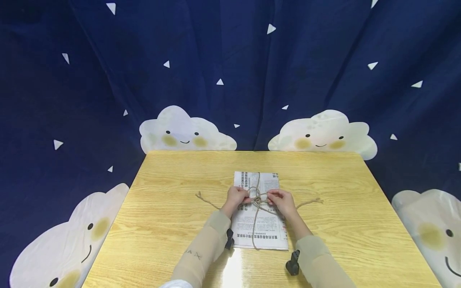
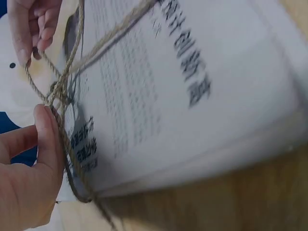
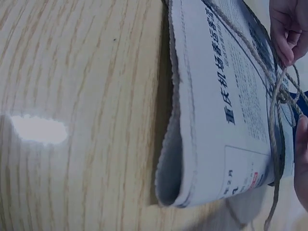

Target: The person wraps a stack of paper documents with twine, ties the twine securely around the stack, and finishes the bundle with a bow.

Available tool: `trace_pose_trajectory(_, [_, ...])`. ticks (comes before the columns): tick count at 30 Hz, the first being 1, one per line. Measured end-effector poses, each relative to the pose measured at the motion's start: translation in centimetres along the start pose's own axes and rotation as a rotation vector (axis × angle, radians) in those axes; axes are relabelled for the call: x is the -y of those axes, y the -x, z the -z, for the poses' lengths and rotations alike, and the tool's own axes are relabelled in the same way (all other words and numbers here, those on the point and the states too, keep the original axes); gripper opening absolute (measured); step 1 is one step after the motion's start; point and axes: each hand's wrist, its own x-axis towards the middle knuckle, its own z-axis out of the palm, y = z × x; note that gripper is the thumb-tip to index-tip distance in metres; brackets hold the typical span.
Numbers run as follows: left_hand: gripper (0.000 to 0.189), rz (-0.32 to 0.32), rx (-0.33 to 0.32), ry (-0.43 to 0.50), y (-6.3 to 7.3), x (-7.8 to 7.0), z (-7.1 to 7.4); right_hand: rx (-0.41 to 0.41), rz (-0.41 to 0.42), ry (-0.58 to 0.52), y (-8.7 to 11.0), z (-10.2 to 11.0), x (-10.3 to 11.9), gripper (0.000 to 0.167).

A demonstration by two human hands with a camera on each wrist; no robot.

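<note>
A flat bundle of folded newspaper (image 1: 261, 232) lies on the table, tied crosswise with brown twine (image 1: 254, 228). The twine's strands meet in a knot (image 2: 57, 91) on its upper face, with loops standing up around it. From the left, my left hand (image 1: 236, 197) pinches the twine between thumb and finger right at the knot. On the opposite side my right hand (image 1: 283, 202) pinches a loop, whose two strands run back to the knot in the left wrist view. The right wrist view cuts off most of the right hand (image 3: 302, 163) at its edge.
Loose twine ends stick out past the bundle, a knotted left end (image 1: 199, 195) and a frayed right end (image 1: 318, 200). Beneath everything is a wooden table (image 1: 173, 176). Behind it hangs a dark blue curtain (image 1: 201, 48) with cloud shapes.
</note>
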Motion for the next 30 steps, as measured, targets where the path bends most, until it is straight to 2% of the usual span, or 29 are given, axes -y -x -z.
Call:
trace_pose_trajectory(3, [0.021, 0.025, -0.005, 0.103, 0.5, 0.4, -0.3, -0.004, 0.003, 0.004, 0.1, -0.1, 0.1, 0.021])
trace_pose_trajectory(6, [0.023, 0.023, -0.03, 0.204, 0.8, 1.1, -0.7, -0.012, 0.019, 0.0, 0.2, -0.1, 0.1, 0.02])
trace_pose_trajectory(9, [0.022, -0.02, -0.064, 0.268, 0.9, 2.0, -1.3, -0.021, 0.033, -0.006, 0.2, -0.1, 0.1, 0.019])
trace_pose_trajectory(10, [0.018, -0.071, -0.059, 0.274, 1.1, 2.3, -1.4, -0.021, 0.038, -0.003, 0.2, 0.0, 0.1, 0.019])
trace_pose_trajectory(12, [0.013, -0.109, -0.075, 0.242, 1.2, 2.6, -1.7, -0.02, 0.04, -0.002, 0.3, 0.0, 0.1, 0.019])
trace_pose_trajectory(15, [0.007, -0.159, -0.083, 0.141, 1.5, 2.9, -1.9, -0.017, 0.029, 0.005, 0.4, 0.0, 0.2, 0.019])
trace_pose_trajectory(17, [0.008, -0.133, -0.09, 0.069, 1.6, 2.8, -2.0, -0.018, 0.016, 0.003, 0.4, 0.0, 0.3, 0.019])
trace_pose_trajectory(24, [0.007, -0.156, -0.044, -0.177, 1.3, 2.3, -1.9, -0.022, 0.005, 0.007, 0.7, -0.1, 0.5, 0.021])
trace_pose_trajectory(28, [0.008, -0.155, -0.042, -0.231, 0.5, 1.6, -1.3, -0.018, 0.02, -0.014, 0.7, -0.1, 0.3, 0.02])
trace_pose_trajectory(30, [0.012, -0.188, -0.047, -0.227, -0.2, 1.3, -1.0, -0.017, 0.026, -0.016, 0.8, -0.1, 0.2, 0.02])
